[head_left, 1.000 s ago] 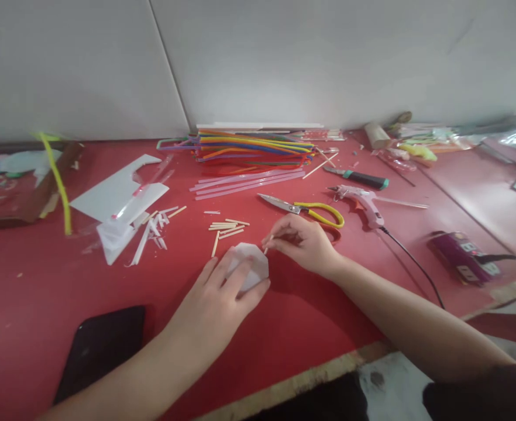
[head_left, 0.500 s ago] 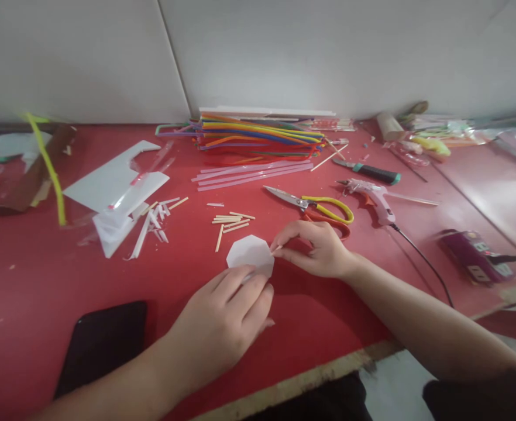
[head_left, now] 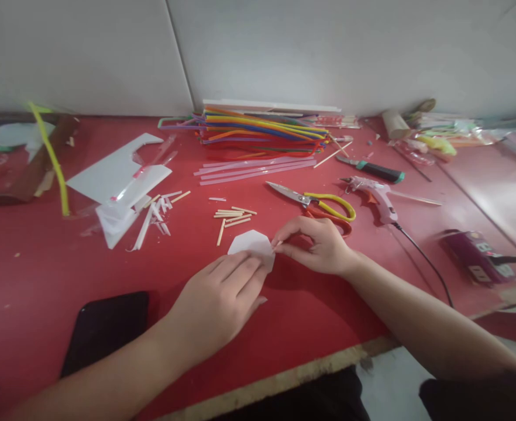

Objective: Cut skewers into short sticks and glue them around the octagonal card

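Observation:
A white octagonal piece of card (head_left: 246, 241) lies on the red table, its near part covered by my left hand (head_left: 223, 295). The fingers of that hand rest flat over the card, with the thumb apart on the near side. My right hand (head_left: 313, 245) is closed in a pinch on a short thin wooden stick (head_left: 278, 247) at the card's right edge; most of the stick is hidden by the fingers. Just beyond the card sits a small pile of short wooden sticks (head_left: 236, 216). Scissors (head_left: 304, 200) with yellow and orange handles lie behind my right hand.
A pink glue gun (head_left: 378, 199) with a cord and a utility knife (head_left: 376, 171) lie to the right, near a purple power strip (head_left: 473, 254). Colourful pipe cleaners (head_left: 262, 131) are stacked at the back. White card scraps (head_left: 117, 175) and a black phone (head_left: 106, 330) lie left.
My left fingers have flattened and slid a little over the card, covering more of it. My right hand keeps its pinch at the card's edge. The whole view has shifted slightly.

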A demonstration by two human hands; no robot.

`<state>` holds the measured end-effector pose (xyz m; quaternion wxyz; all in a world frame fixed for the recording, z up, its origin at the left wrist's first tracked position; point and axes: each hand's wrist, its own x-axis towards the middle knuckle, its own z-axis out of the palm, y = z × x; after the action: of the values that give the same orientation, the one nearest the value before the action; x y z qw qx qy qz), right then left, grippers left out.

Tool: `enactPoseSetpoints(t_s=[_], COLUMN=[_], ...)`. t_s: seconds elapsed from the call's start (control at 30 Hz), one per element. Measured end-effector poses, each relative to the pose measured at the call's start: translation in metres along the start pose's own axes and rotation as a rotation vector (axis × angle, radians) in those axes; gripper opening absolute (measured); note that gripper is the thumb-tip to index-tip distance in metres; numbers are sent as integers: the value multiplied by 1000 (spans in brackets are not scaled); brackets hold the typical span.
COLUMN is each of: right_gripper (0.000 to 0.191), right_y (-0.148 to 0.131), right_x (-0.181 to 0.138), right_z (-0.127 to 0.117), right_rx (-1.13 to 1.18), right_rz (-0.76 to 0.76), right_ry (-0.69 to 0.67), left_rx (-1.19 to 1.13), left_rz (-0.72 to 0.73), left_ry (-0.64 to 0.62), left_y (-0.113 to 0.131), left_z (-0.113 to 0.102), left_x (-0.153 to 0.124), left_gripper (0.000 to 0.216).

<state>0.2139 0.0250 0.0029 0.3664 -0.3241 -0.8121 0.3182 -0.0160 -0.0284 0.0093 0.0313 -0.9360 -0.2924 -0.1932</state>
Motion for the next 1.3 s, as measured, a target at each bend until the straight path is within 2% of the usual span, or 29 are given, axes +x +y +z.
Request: enactPoseSetpoints(t_s=[0.57,1.3], right_gripper=[4,4], right_y=[2,2], right_x=[-1,0], right_z=[2,-1], right_rx=[-12,-37], right_rz=[-64,-107], right_ry=[25,-23], left_rx=[64,40], left_rz=[82,47], left_ry=[-19,4], left_y=[-1,0], left_z=[1,0], left_x=[-3,-2], left_gripper=[30,27])
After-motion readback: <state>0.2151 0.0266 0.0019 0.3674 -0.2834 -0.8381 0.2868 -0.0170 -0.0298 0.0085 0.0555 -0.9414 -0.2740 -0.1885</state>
